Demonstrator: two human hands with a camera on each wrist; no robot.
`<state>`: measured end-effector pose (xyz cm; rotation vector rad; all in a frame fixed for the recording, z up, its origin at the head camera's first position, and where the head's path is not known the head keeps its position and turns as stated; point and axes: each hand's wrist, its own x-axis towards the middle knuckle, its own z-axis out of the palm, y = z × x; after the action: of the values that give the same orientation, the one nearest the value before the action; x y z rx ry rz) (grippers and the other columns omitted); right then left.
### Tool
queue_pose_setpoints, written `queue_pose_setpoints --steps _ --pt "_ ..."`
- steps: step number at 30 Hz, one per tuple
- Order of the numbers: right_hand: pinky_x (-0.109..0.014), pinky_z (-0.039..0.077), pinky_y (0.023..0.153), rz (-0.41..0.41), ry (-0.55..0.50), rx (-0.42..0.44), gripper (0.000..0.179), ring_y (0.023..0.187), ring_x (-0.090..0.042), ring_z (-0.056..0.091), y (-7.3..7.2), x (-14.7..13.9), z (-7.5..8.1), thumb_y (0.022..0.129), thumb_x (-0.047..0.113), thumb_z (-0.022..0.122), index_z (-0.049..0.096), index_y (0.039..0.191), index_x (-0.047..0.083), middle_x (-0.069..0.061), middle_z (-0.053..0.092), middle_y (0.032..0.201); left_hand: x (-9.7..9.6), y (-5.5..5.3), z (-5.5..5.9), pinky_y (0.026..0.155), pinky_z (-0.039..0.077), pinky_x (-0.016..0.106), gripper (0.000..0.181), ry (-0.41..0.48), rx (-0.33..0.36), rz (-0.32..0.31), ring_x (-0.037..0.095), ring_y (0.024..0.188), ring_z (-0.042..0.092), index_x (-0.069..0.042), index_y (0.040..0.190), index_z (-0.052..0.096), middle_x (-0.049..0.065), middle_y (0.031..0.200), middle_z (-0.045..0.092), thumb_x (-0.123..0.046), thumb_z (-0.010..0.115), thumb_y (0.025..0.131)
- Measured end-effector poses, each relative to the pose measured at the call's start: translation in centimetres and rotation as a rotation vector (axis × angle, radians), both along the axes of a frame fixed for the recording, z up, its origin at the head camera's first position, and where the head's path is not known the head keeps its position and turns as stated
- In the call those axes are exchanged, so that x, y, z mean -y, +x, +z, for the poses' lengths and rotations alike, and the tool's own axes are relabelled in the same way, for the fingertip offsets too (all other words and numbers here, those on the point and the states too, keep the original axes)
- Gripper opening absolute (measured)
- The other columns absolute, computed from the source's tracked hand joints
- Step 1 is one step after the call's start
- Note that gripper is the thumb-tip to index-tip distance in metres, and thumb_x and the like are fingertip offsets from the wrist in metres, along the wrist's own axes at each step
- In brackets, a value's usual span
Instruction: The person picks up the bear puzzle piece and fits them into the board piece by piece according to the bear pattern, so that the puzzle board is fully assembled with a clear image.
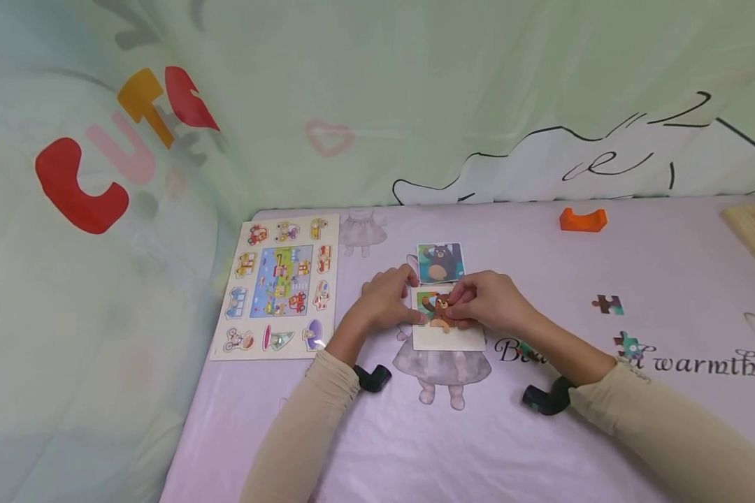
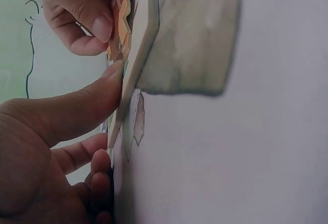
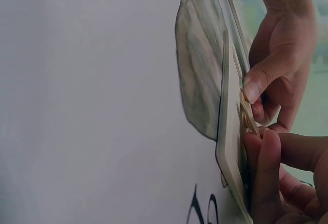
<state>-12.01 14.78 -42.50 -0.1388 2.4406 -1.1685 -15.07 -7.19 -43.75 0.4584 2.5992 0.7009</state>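
A small wooden puzzle board (image 1: pixel 447 340) lies in front of me, its lower part bare and bear-picture pieces along its upper part. My left hand (image 1: pixel 386 299) grips the board's left edge, the thumb on its face over a piece and the fingers at the rim. With thumb and fingertips, my right hand (image 1: pixel 487 300) pinches a brown bear puzzle piece (image 2: pixel 122 21), tilted up off the board in the left wrist view. The right fingers hide part of that piece. Just beyond the board lies a picture card (image 1: pixel 440 263) of a dark bear.
Loose jigsaw pieces lie to the right, one brown and green (image 1: pixel 608 304), another teal (image 1: pixel 629 345). A vehicle peg puzzle (image 1: pixel 231 342) lies at the left. An orange block (image 1: pixel 583 220) stands far right, near a wooden frame (image 1: pixel 751 234) at the edge.
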Motion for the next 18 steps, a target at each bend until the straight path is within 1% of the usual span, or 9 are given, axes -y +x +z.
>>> queue_pose_setpoints --steps 4,8,14,18 --pt "-0.023 0.051 0.060 -0.008 0.008 -0.006 0.022 0.061 -0.014 0.071 -0.07 0.12 0.14 0.083 0.020 0.084 0.071 0.092 0.004 -0.003 0.072 0.075 -0.02 -0.08 -0.22 0.084 0.039 0.039 0.058 -0.003 -0.017 -0.003 0.019 0.092 0.053 -0.021 0.119 0.055 -0.002 0.099 0.058 -0.040 0.089 0.076" --pt "-0.026 0.048 0.062 -0.003 0.045 -0.028 0.021 0.061 -0.014 0.069 -0.18 0.22 0.25 0.083 0.021 0.084 0.072 0.089 0.005 -0.002 0.071 0.071 -0.02 -0.14 -0.21 0.083 0.039 0.038 0.058 -0.008 -0.019 -0.004 0.018 0.092 0.052 -0.022 0.119 0.055 -0.003 0.099 0.058 -0.041 0.089 0.076" --pt "-0.031 0.041 0.062 0.001 0.122 -0.070 0.022 0.066 -0.015 0.061 -0.36 0.23 0.20 0.080 0.026 0.085 0.072 0.083 0.009 -0.001 0.067 0.064 -0.06 -0.10 -0.18 0.083 0.038 0.038 0.059 -0.005 -0.015 -0.002 0.018 0.092 0.053 -0.021 0.120 0.056 -0.003 0.099 0.058 -0.041 0.089 0.076" --pt "-0.031 0.039 0.060 0.002 0.147 -0.066 0.023 0.069 -0.017 0.058 -0.50 0.15 0.14 0.080 0.028 0.086 0.071 0.080 0.011 0.001 0.066 0.062 -0.03 -0.04 -0.16 0.083 0.038 0.038 0.059 -0.008 -0.016 -0.003 0.019 0.092 0.053 -0.021 0.120 0.056 -0.003 0.099 0.058 -0.041 0.089 0.076"
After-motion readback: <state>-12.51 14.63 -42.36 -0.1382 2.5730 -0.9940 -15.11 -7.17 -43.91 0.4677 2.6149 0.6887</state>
